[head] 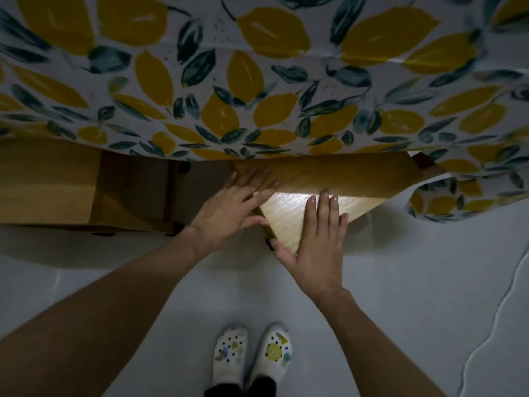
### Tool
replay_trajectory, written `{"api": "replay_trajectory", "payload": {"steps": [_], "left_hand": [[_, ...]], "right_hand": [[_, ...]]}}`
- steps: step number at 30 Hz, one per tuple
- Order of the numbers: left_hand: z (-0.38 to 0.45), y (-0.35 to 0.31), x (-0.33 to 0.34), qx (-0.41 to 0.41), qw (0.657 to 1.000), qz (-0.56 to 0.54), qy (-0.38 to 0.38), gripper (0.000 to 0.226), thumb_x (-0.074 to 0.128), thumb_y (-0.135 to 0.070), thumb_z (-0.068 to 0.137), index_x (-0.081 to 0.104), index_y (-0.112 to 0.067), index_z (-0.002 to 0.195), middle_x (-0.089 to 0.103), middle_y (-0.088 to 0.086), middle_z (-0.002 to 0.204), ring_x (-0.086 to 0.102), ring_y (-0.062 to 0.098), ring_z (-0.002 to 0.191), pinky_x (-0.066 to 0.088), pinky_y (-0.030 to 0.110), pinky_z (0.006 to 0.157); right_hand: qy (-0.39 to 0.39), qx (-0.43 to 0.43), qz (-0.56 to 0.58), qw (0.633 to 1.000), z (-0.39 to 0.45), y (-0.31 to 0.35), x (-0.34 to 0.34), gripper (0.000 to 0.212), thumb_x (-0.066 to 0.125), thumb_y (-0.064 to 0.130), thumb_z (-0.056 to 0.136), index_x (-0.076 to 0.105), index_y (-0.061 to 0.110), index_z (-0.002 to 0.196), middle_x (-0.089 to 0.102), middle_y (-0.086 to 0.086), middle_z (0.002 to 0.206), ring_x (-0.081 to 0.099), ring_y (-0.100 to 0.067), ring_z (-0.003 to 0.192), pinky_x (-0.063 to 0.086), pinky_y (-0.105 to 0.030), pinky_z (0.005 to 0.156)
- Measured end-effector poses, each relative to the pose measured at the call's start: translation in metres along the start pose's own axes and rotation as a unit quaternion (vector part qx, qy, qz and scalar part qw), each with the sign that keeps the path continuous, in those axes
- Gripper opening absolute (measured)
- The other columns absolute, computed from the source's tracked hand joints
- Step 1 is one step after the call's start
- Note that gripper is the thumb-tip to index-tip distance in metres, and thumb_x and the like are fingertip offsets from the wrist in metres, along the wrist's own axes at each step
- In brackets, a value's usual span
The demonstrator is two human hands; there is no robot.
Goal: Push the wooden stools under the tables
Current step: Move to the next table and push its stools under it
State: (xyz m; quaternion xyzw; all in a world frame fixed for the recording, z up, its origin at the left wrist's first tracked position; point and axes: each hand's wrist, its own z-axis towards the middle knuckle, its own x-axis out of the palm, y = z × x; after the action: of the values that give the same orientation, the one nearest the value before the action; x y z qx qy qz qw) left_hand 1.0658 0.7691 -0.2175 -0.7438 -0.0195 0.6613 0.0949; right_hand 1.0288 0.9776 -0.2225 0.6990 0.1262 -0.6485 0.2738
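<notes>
Head view looks down on a bench [486, 24] that fills the upper part of the frame, covered by a cloth [257, 81] printed with yellow lemons and dark green leaves. The cloth hangs over the front edge and hides most of what is below.

In the middle of the frame a wooden stool [329, 181] stands turned at an angle, with one corner pointing to the lower centre. Its far part is already under the hanging cloth and in shadow; its near corner is out on the floor and catches light. A second wooden stool [45, 181] is at the left of the frame, mostly under the cloth edge, well apart from the hands.

The left hand [232, 204] lies flat with fingers spread on the left side of the angled stool seat, not gripping. The right hand [317, 239] is also flat and loose, palm on the near corner, the thumb along the edge of the seat.

The floor [415, 282] is pale grey. At the lower centre two white clogs [252, 351] with coloured charms point toward the bench. No container is visible.
</notes>
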Motion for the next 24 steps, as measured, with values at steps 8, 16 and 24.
{"api": "replay_trajectory", "payload": {"steps": [8, 16, 24], "left_hand": [[-0.004, -0.009, -0.002, -0.024, 0.999, -0.002, -0.023, 0.07, 0.033, -0.054, 0.084, 0.037, -0.017, 0.144, 0.037, 0.014, 0.15, 0.027, 0.03, 0.139, 0.016, 0.047, 0.11], [-0.011, -0.026, -0.003, -0.059, 0.998, 0.02, -0.012, 0.069, 0.033, -0.051, 0.086, 0.036, -0.014, 0.144, 0.036, 0.015, 0.15, 0.027, 0.031, 0.139, 0.019, 0.047, 0.11], [-0.033, -0.14, 0.018, -0.21, 0.978, 0.013, -0.002, 0.071, 0.038, -0.051, 0.086, 0.027, -0.018, 0.148, 0.026, 0.01, 0.155, 0.023, 0.028, 0.142, 0.024, 0.051, 0.111]], "right_hand": [[0.009, -0.015, 0.01, 1.0, -0.002, -0.002, 0.0, 0.102, 0.047, 0.066, 0.08, 0.018, 0.0, 0.151, 0.008, -0.022, 0.161, 0.002, -0.035, 0.15, 0.0, -0.053, 0.12], [0.036, -0.06, 0.04, 0.997, -0.008, -0.017, -0.005, 0.101, 0.047, 0.065, 0.08, 0.016, 0.001, 0.152, 0.006, -0.021, 0.161, 0.0, -0.034, 0.15, 0.001, -0.053, 0.12], [0.108, -0.204, -0.003, 0.973, -0.031, -0.1, -0.03, 0.104, 0.048, 0.066, 0.078, 0.015, 0.002, 0.153, 0.006, -0.02, 0.162, 0.0, -0.033, 0.15, 0.006, -0.053, 0.12]]}}
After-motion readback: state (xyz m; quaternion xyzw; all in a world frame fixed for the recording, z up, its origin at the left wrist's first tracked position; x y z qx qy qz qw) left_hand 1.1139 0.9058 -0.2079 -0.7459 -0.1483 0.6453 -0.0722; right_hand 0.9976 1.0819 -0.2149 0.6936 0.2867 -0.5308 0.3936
